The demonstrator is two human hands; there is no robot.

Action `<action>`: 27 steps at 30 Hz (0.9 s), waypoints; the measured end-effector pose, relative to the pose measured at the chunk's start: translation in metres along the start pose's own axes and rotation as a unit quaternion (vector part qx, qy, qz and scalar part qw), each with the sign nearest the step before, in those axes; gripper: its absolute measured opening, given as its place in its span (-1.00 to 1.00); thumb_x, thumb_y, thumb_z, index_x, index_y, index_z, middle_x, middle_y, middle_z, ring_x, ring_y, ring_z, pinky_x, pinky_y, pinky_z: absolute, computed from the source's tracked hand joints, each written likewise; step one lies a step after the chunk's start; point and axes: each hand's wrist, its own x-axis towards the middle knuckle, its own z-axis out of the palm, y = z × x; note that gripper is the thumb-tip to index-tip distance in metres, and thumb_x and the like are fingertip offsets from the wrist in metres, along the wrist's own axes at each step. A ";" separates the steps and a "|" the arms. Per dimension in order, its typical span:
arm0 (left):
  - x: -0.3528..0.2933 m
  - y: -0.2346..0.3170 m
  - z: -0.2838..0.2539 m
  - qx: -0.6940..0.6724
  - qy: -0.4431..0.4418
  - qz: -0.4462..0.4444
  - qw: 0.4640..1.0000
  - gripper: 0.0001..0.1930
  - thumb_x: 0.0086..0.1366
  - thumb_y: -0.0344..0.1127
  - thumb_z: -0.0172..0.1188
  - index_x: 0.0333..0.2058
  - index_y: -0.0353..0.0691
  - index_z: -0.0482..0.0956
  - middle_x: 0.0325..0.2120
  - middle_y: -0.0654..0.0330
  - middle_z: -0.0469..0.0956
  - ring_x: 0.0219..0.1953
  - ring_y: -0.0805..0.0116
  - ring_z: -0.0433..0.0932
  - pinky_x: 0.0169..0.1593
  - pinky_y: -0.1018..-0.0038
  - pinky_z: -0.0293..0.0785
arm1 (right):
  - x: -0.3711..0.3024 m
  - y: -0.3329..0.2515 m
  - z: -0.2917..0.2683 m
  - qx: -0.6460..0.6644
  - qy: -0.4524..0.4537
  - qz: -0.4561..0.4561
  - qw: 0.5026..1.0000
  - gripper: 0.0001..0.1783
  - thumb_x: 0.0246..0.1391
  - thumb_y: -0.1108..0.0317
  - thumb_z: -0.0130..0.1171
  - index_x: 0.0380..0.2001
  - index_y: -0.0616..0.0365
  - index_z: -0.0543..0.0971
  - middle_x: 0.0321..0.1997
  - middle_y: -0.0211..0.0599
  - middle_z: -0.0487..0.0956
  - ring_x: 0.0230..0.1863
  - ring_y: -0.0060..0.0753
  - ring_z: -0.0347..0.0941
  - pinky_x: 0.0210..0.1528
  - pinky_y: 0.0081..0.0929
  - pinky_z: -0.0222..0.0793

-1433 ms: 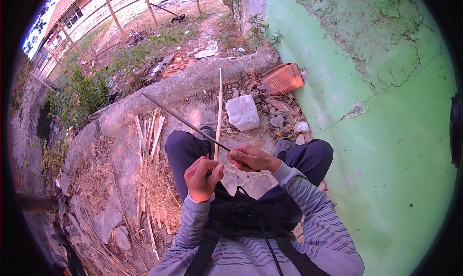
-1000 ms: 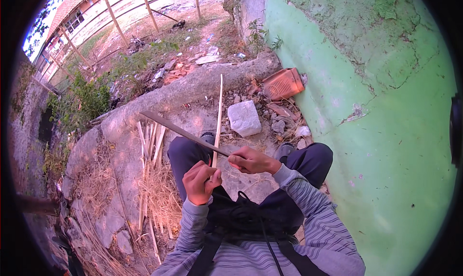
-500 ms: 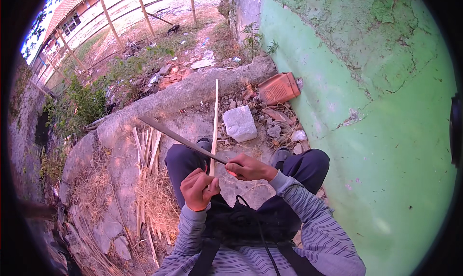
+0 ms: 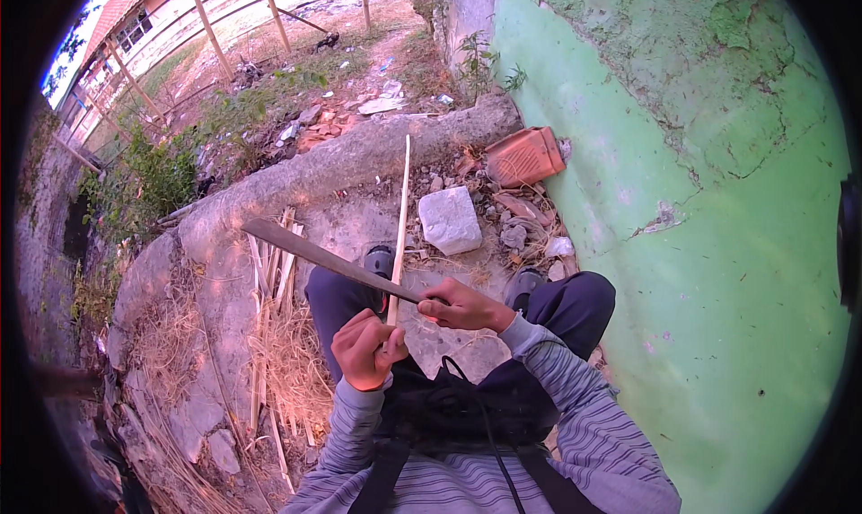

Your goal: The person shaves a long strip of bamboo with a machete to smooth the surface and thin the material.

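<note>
Left hand (image 4: 364, 348) gripped bamboo strip (image 4: 400, 218) upright, pointing away toward stone curb (image 4: 359, 159). Right hand (image 4: 462, 306) clasped long knife (image 4: 314, 255), blade angled up-left across strip.

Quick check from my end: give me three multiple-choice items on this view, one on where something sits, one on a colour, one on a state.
1. Where is the pale stone block?
A. on the ground ahead of the knees
B. on the lap
C. on top of the wall

2. What colour is the wall on the person's right?
A. blue
B. green
C. white

3. How is the thin bamboo strip held?
A. lying flat on the ground
B. gripped by the left hand, pointing away
C. leaning against the wall

Answers: 1 A, it lies in the dirt beyond the legs. 2 B, the paint is green. 3 B, the right hand holds the long blade across it.
</note>
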 end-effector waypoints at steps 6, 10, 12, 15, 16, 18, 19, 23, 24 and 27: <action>-0.001 0.003 0.004 0.008 0.003 0.003 1.000 -0.71 0.29 -0.37 0.32 -0.58 -0.28 0.48 -0.77 0.22 0.28 -0.73 0.29 0.28 -0.58 0.43 0.20 | 0.008 0.014 -0.001 0.011 0.035 0.020 0.999 -0.28 0.39 -0.32 -0.04 -0.32 0.23 0.61 -0.65 -0.54 0.34 -0.60 -0.67 0.29 -0.55 -0.50 0.23; 0.000 0.000 0.002 0.008 0.007 -0.002 1.000 -0.75 0.24 -0.43 0.33 -0.59 -0.27 0.48 -0.76 0.22 0.29 -0.72 0.28 0.27 -0.57 0.42 0.21 | 0.005 0.009 0.003 0.032 0.007 -0.003 0.999 -0.30 0.39 -0.29 -0.02 -0.42 0.21 0.55 -0.65 -0.57 0.33 -0.60 -0.70 0.28 -0.57 -0.54 0.19; 0.004 0.002 0.002 0.006 -0.001 -0.012 1.000 -0.78 0.15 -0.50 0.36 -0.59 -0.24 0.48 -0.73 0.23 0.32 -0.72 0.26 0.26 -0.55 0.42 0.25 | 0.012 0.017 -0.002 0.059 0.031 0.000 0.998 -0.31 0.39 -0.29 0.01 -0.45 0.19 0.53 -0.66 -0.58 0.32 -0.61 -0.71 0.27 -0.58 -0.56 0.17; 0.001 0.003 0.006 0.020 -0.004 -0.007 1.000 -0.78 0.14 -0.49 0.38 -0.59 -0.24 0.49 -0.74 0.24 0.32 -0.71 0.26 0.27 -0.55 0.41 0.25 | 0.020 0.046 -0.012 0.111 0.077 0.113 0.984 -0.32 0.33 -0.31 0.09 -0.50 0.16 0.49 -0.67 -0.61 0.29 -0.63 -0.72 0.22 -0.60 -0.56 0.12; 0.002 0.004 0.006 0.024 -0.011 -0.003 1.000 -0.75 0.17 -0.45 0.37 -0.59 -0.26 0.48 -0.74 0.23 0.30 -0.72 0.27 0.26 -0.56 0.41 0.22 | 0.020 0.051 -0.009 0.091 0.083 0.114 0.986 -0.34 0.32 -0.29 0.13 -0.52 0.14 0.48 -0.68 -0.61 0.28 -0.64 -0.72 0.21 -0.61 -0.56 0.11; 0.002 0.005 0.005 0.038 -0.017 0.004 0.999 -0.70 0.24 -0.37 0.36 -0.60 -0.28 0.44 -0.76 0.21 0.27 -0.73 0.28 0.25 -0.58 0.42 0.17 | 0.022 0.043 0.002 0.047 0.083 0.117 0.989 -0.36 0.28 -0.27 0.19 -0.55 0.11 0.44 -0.69 -0.63 0.26 -0.65 -0.72 0.19 -0.62 -0.57 0.08; 0.000 0.002 0.003 0.043 -0.007 -0.010 0.999 -0.69 0.24 -0.35 0.37 -0.60 -0.28 0.46 -0.76 0.23 0.27 -0.72 0.31 0.26 -0.58 0.41 0.16 | 0.018 0.034 0.005 0.060 0.073 0.094 0.991 -0.44 0.22 -0.14 0.34 -0.54 0.10 0.44 -0.68 -0.64 0.26 -0.63 -0.72 0.17 -0.58 -0.54 0.08; -0.001 -0.001 0.005 0.022 0.004 -0.041 0.999 -0.70 0.25 -0.32 0.37 -0.58 -0.28 0.48 -0.75 0.23 0.30 -0.71 0.33 0.28 -0.57 0.42 0.17 | 0.008 0.030 0.008 -0.062 0.049 -0.012 0.997 -0.53 0.12 0.04 0.47 -0.51 0.12 0.46 -0.65 -0.61 0.26 -0.54 -0.69 0.13 -0.49 -0.49 0.08; 0.000 0.001 0.005 0.025 0.002 -0.039 0.999 -0.70 0.26 -0.32 0.37 -0.58 -0.28 0.49 -0.74 0.23 0.31 -0.70 0.34 0.29 -0.57 0.42 0.17 | 0.007 0.028 0.009 -0.065 0.043 -0.010 0.997 -0.55 0.11 0.07 0.48 -0.50 0.12 0.45 -0.62 -0.61 0.28 -0.53 -0.69 0.14 -0.48 -0.50 0.10; -0.004 0.001 0.006 0.027 0.005 -0.045 0.999 -0.71 0.27 -0.30 0.37 -0.57 -0.28 0.51 -0.72 0.21 0.35 -0.69 0.34 0.33 -0.56 0.43 0.20 | 0.004 0.025 0.009 -0.081 0.039 -0.011 0.996 -0.60 0.10 0.15 0.48 -0.47 0.13 0.46 -0.57 -0.61 0.35 -0.50 -0.70 0.18 -0.45 -0.54 0.15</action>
